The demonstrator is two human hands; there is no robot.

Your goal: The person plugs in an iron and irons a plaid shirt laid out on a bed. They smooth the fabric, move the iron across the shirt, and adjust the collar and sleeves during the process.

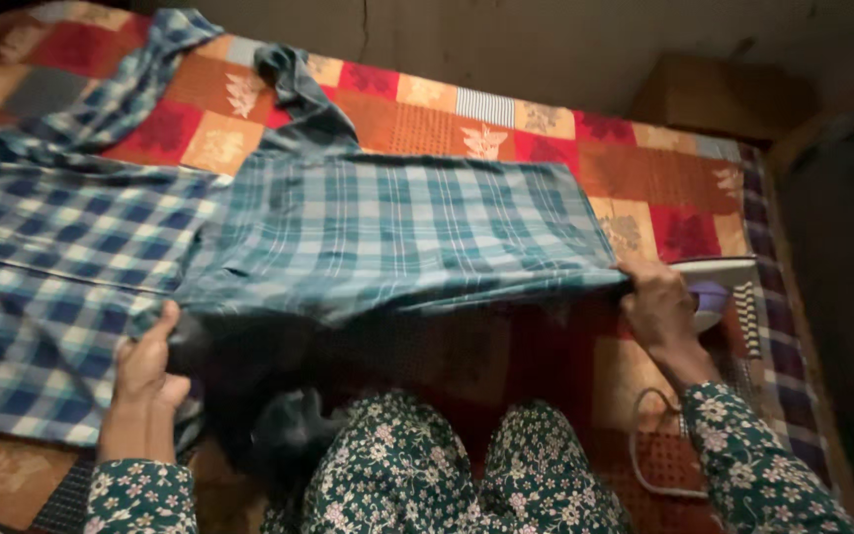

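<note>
Apparently both hands, left [145,371] and right [656,302], grip the teal plaid shirt's [397,232] lifted edge.

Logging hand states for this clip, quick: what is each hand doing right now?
Left hand: closed on the near left edge of the teal plaid cloth, lifting it.
Right hand: closed on the cloth's near right corner, beside the iron.

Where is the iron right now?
In the head view the iron sits at the right on the patchwork cover, just behind the right hand that holds the green plaid shirt.
</note>
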